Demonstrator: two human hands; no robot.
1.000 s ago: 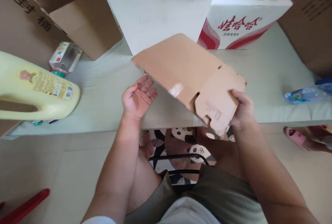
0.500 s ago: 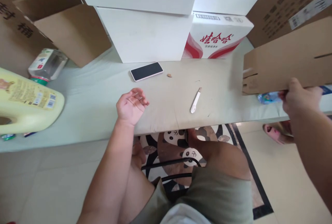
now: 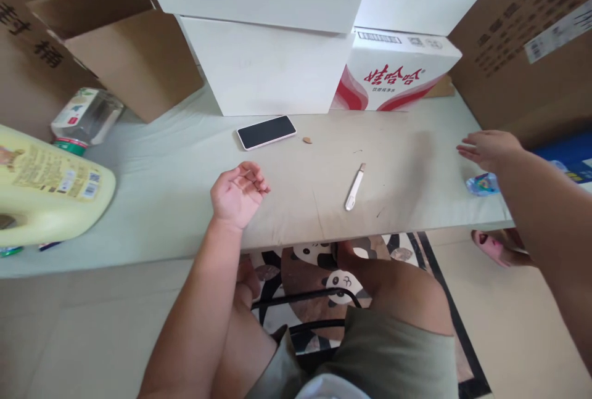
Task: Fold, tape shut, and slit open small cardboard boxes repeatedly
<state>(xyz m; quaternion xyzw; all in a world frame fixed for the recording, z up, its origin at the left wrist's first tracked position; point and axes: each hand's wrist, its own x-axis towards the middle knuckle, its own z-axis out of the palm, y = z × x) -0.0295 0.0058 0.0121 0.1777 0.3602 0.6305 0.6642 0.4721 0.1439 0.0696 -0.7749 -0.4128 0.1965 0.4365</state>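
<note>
My left hand (image 3: 239,194) rests palm up near the table's front edge, fingers loosely curled and apart, holding nothing. Above it lies a phone (image 3: 267,132) with a dark screen. A white utility knife (image 3: 355,187) lies on the pale cloth of the table (image 3: 161,183), to the right of my left hand. At the right, my right hand (image 3: 491,148) is over the table with its fingers stretched out and nothing in them. Just below it is a small bottle with a blue label (image 3: 482,184). A small brown scrap (image 3: 307,140) lies beside the phone.
White boxes (image 3: 272,69) and a red-and-white carton (image 3: 393,75) stand at the back. An open cardboard box (image 3: 139,63), a clear jar (image 3: 86,118) and a yellow jug (image 3: 50,186) are at the left. A large brown box (image 3: 522,47) stands at the right.
The flat cardboard piece that my right hand held is out of view. My right hand has let go and moved slightly left. My left hand has barely moved.
</note>
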